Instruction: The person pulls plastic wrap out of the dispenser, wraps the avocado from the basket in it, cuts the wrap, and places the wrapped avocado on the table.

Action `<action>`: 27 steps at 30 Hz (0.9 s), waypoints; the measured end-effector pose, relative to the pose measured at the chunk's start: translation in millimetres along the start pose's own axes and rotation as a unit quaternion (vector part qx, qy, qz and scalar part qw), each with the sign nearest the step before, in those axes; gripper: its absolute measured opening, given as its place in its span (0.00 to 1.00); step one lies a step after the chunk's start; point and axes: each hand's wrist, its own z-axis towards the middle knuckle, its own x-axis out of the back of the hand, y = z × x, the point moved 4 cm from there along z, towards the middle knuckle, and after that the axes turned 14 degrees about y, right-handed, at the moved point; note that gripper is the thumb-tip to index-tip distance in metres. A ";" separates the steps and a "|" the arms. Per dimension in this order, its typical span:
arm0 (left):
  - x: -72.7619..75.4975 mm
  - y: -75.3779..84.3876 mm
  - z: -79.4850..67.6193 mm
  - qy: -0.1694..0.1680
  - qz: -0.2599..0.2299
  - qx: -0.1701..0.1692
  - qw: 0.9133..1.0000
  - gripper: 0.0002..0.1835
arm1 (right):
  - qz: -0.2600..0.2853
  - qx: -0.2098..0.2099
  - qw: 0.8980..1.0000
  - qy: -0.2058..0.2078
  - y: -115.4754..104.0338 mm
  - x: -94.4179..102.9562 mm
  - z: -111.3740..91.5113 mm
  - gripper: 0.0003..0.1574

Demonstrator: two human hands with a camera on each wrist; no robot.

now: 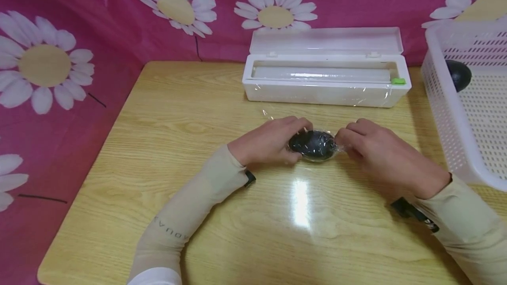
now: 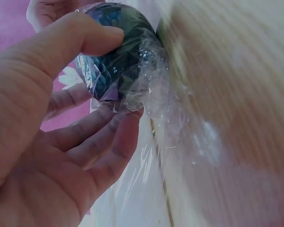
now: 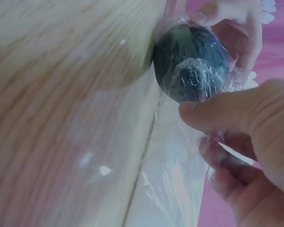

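A dark avocado point(image 1: 315, 145) wrapped in clear plastic wrap lies on its side on the table, between both hands. At its left end, my left hand point(image 1: 277, 140) grips it, thumb on the near side and fingers on the far side. The left wrist view shows the thumb lying across the avocado point(image 2: 128, 52), with crumpled plastic wrap point(image 2: 154, 80) bunched at the end. On the other side my right hand point(image 1: 370, 146) pinches a gathered bit of film point(image 1: 341, 147) at the right end. Thumb and fingers of the right hand point(image 3: 241, 142) come together there in the right wrist view.
Behind the hands stands a white wrap dispenser box point(image 1: 325, 91), lid point(image 1: 326, 41) raised, with a film roll point(image 1: 321, 74) and a green slider point(image 1: 398, 81). A white perforated basket point(image 1: 451, 131) at the right holds another avocado point(image 1: 459, 75). A flowered pink cloth point(image 1: 115, 43) hangs behind the table.
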 end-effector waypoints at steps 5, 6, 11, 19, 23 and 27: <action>2.3 -0.1 3.3 -0.016 -0.006 0.008 1.000 0.34 | -0.009 -0.037 0.999 0.028 2.3 -2.1 6.3 0.14; 2.4 -0.3 4.0 -0.018 -0.006 0.010 1.000 0.34 | -0.011 -0.046 0.998 0.031 2.5 -2.7 7.2 0.14; 2.4 -1.2 6.2 -0.020 -0.004 0.008 1.000 0.34 | 0.005 -0.088 0.996 0.017 3.0 -5.5 8.8 0.13; 3.0 -7.5 6.2 -0.021 -0.028 0.014 0.999 0.33 | 0.069 -0.172 0.983 -0.008 2.2 -3.2 9.6 0.11; 3.3 -9.0 7.6 -0.026 -0.035 0.013 0.999 0.32 | 0.039 -0.169 0.985 0.027 4.4 -5.0 11.8 0.04; 4.1 -10.3 8.9 -0.026 -0.045 0.017 0.998 0.33 | 0.038 -0.183 0.981 0.054 6.6 -7.3 12.0 0.04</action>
